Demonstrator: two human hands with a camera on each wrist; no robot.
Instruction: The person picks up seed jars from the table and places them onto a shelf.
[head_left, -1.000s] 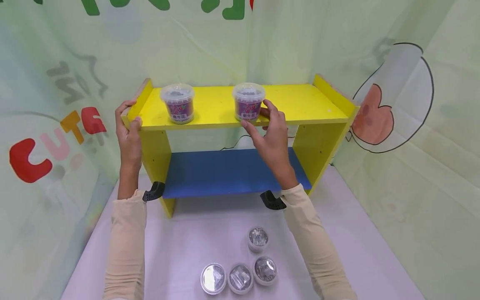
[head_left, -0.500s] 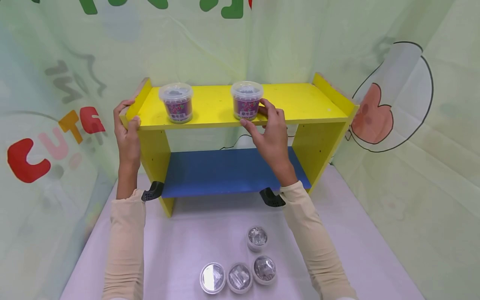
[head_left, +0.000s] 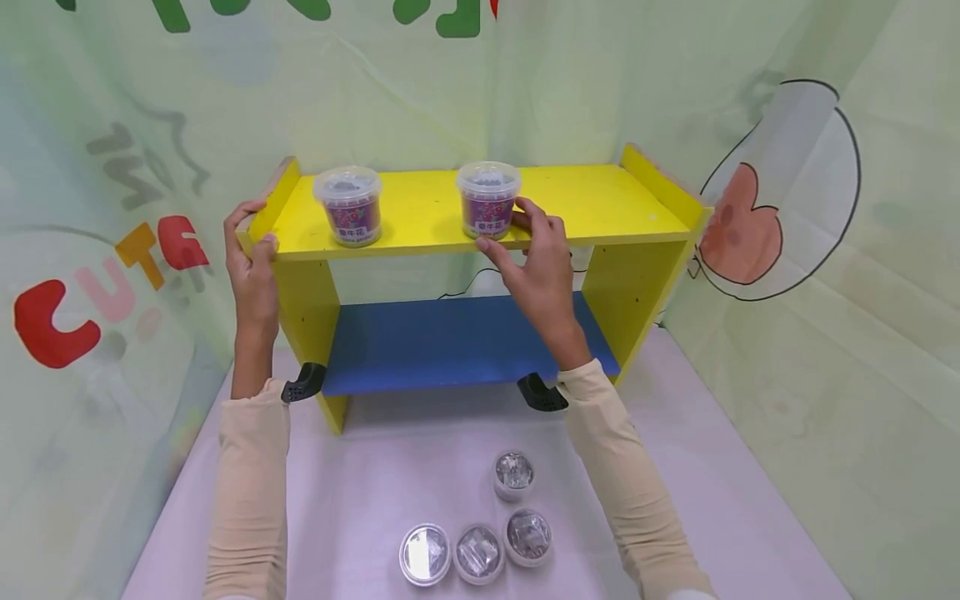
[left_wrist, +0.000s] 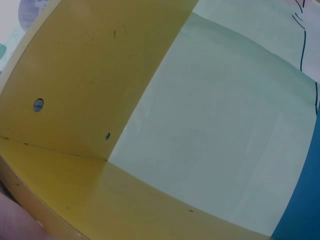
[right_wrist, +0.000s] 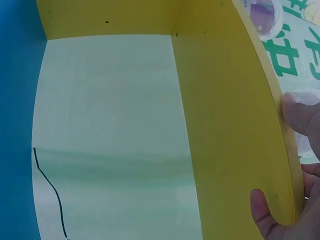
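Observation:
A yellow shelf (head_left: pixel 600 204) with a blue lower board (head_left: pixel 435 342) stands against the back wall. Two clear-lidded purple tubs sit on its top board, the left tub (head_left: pixel 348 204) and the right tub (head_left: pixel 487 200) near the front edge. My left hand (head_left: pixel 253 229) grips the shelf's left end, fingers over the side wall and thumb on the front edge. My right hand (head_left: pixel 510 233) holds the right tub at its base, thumb at the front and fingers on its right side. From below, the right wrist view shows the thumb (right_wrist: pixel 260 210) against the shelf edge (right_wrist: pixel 280 150).
Several small foil-lidded cups (head_left: pixel 480 550) lie on the pale table in front of the shelf. Green printed sheets (head_left: pixel 787 292) enclose the space at back and sides. The blue board carries nothing. The left wrist view shows only the shelf's yellow underside (left_wrist: pixel 75 75).
Both hands stay where they were on the shelf end and the right tub. Only the view has shifted slightly.

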